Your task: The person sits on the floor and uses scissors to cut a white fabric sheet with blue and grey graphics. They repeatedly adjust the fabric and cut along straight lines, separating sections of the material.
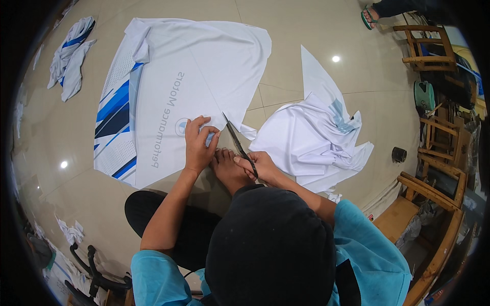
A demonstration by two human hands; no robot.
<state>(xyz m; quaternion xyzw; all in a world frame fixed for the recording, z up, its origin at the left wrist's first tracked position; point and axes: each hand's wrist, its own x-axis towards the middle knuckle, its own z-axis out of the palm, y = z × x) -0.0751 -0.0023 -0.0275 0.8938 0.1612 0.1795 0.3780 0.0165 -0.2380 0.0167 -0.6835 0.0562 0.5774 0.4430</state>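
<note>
A large piece of white fabric [204, 66] with blue and dark slanted stripes on its left side lies spread on the floor in front of me. Grey lettering and a small round emblem are printed on it. My left hand [198, 145] rests at its near edge, thumb and forefinger pinched together on the cloth. In my right hand [264, 168] is a pair of dark scissors [236, 137], gripped by the handles. Their blades point away from me, with the tips over the fabric's lower right edge. A bare foot [228, 171] is between my hands.
A crumpled heap of white fabric [301, 135] lies to the right. Another striped bundle [72, 56] is at the far left. Wooden frames [434, 204] and a stool [426, 46] line the right side. Another person's sandalled foot [369, 17] shows at the top right.
</note>
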